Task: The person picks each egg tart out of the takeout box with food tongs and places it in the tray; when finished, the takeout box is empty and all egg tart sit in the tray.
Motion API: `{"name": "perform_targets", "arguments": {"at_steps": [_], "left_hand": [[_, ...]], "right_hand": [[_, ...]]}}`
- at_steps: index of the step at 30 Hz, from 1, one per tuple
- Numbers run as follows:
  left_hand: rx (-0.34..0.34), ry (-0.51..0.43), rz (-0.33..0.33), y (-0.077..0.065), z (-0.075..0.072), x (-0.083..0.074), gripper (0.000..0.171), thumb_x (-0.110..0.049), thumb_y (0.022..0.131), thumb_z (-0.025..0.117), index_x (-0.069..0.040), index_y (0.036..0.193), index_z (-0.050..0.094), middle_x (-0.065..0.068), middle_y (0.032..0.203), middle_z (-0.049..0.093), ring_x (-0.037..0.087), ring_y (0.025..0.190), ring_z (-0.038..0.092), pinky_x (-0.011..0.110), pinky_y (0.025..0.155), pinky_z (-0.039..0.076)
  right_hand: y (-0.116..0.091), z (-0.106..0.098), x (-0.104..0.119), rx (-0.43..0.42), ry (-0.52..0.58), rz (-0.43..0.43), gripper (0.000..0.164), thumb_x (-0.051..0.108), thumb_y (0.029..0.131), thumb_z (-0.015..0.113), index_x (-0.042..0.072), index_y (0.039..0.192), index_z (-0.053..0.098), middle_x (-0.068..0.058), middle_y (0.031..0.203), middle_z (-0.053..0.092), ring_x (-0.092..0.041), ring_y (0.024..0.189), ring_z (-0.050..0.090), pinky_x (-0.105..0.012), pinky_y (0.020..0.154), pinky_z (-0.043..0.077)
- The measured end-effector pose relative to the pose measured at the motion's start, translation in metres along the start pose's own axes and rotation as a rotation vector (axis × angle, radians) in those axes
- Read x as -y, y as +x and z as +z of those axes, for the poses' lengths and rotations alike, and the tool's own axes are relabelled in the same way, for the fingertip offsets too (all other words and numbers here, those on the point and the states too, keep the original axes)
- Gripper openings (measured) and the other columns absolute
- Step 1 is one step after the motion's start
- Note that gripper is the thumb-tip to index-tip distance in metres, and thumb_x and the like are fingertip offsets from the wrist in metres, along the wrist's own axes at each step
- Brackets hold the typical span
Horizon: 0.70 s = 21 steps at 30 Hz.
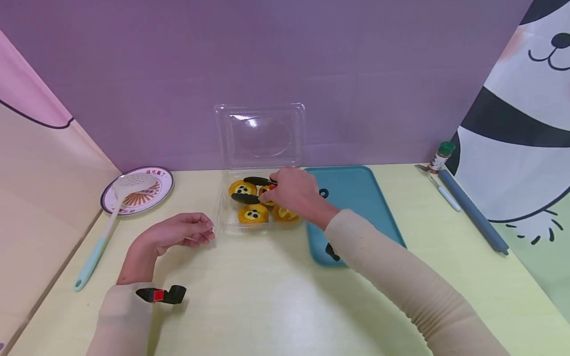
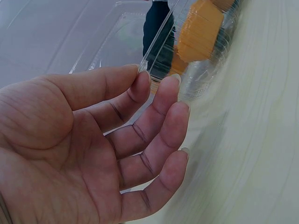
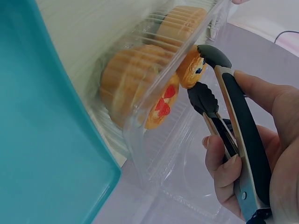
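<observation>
A clear plastic box with its lid raised holds several yellow tarts. My left hand is at its left side; in the left wrist view the thumb and index finger pinch the box's rim. My right hand grips black-tipped tongs over the box. Their two tips lie on either side of a blueberry-topped tart at the back left. Another blueberry tart sits in front of it. A tart with red pieces shows in the right wrist view.
Right of the box lies a blue tray, partly under my right forearm. A patterned plate with a slotted spatula across it is at the left. A green-capped jar, a white-handled knife and a grey-blue roll lie far right.
</observation>
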<state>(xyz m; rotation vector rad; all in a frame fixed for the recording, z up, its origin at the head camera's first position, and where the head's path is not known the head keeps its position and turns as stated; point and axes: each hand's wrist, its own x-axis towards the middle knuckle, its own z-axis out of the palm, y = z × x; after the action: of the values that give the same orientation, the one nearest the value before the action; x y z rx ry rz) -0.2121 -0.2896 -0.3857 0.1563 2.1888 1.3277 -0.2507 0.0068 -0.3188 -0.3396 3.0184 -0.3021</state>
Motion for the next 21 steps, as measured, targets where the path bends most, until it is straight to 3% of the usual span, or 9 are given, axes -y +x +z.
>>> {"name": "perform_targets", "arguments": {"at_steps": [6, 13, 15, 17, 20, 21], "left_hand": [[0.001, -0.007, 0.003, 0.000, 0.000, 0.002, 0.034, -0.030, 0.103, 0.056, 0.001, 0.116, 0.056, 0.006, 0.105, 0.069, 0.021, 0.098, 0.064, 0.034, 0.088, 0.053], [0.004, 0.001, 0.008, 0.001, 0.001, 0.002, 0.033, -0.030, 0.103, 0.056, 0.000, 0.116, 0.056, 0.007, 0.105, 0.068, 0.021, 0.099, 0.064, 0.035, 0.089, 0.053], [0.000, 0.004, 0.012, 0.000, 0.000, 0.001, 0.032, -0.030, 0.103, 0.056, 0.000, 0.115, 0.056, 0.008, 0.106, 0.068, 0.022, 0.099, 0.064, 0.035, 0.089, 0.053], [-0.002, 0.005, 0.012, 0.000, 0.000, 0.001, 0.030, -0.030, 0.103, 0.056, -0.001, 0.114, 0.057, 0.007, 0.106, 0.068, 0.022, 0.100, 0.064, 0.035, 0.089, 0.053], [-0.001, 0.001, 0.011, 0.000, 0.000, 0.002, 0.030, -0.030, 0.103, 0.056, -0.002, 0.113, 0.057, 0.007, 0.105, 0.068, 0.021, 0.099, 0.064, 0.034, 0.089, 0.053], [-0.001, -0.001, 0.011, 0.000, 0.000, 0.003, 0.030, -0.030, 0.103, 0.056, -0.002, 0.113, 0.057, 0.007, 0.105, 0.068, 0.021, 0.099, 0.064, 0.034, 0.089, 0.053]], "right_hand": [[-0.006, -0.002, -0.006, -0.052, 0.027, -0.054, 0.070, 0.066, 0.083, 0.070, 0.031, 0.142, 0.056, 0.005, 0.058, 0.032, -0.011, 0.042, 0.022, -0.025, 0.041, 0.020], [-0.015, -0.011, -0.016, -0.059, 0.094, -0.056, 0.070, 0.065, 0.084, 0.069, 0.030, 0.143, 0.055, 0.007, 0.053, 0.038, -0.012, 0.042, 0.022, -0.026, 0.042, 0.019], [-0.018, -0.017, -0.019, -0.065, 0.095, -0.048, 0.071, 0.066, 0.084, 0.068, 0.031, 0.144, 0.054, 0.006, 0.065, 0.057, -0.013, 0.045, 0.028, -0.027, 0.042, 0.021], [-0.020, -0.021, -0.023, -0.079, 0.092, -0.046, 0.072, 0.068, 0.084, 0.067, 0.031, 0.144, 0.054, 0.002, 0.075, 0.063, -0.014, 0.047, 0.030, -0.027, 0.043, 0.021], [-0.025, -0.028, -0.029, -0.108, 0.090, -0.046, 0.072, 0.069, 0.083, 0.067, 0.032, 0.144, 0.054, -0.002, 0.119, 0.070, -0.015, 0.051, 0.037, -0.027, 0.044, 0.024], [-0.027, -0.030, -0.031, -0.122, 0.090, -0.053, 0.072, 0.069, 0.083, 0.067, 0.032, 0.143, 0.054, -0.002, 0.117, 0.070, -0.016, 0.050, 0.036, -0.027, 0.043, 0.024]]}}
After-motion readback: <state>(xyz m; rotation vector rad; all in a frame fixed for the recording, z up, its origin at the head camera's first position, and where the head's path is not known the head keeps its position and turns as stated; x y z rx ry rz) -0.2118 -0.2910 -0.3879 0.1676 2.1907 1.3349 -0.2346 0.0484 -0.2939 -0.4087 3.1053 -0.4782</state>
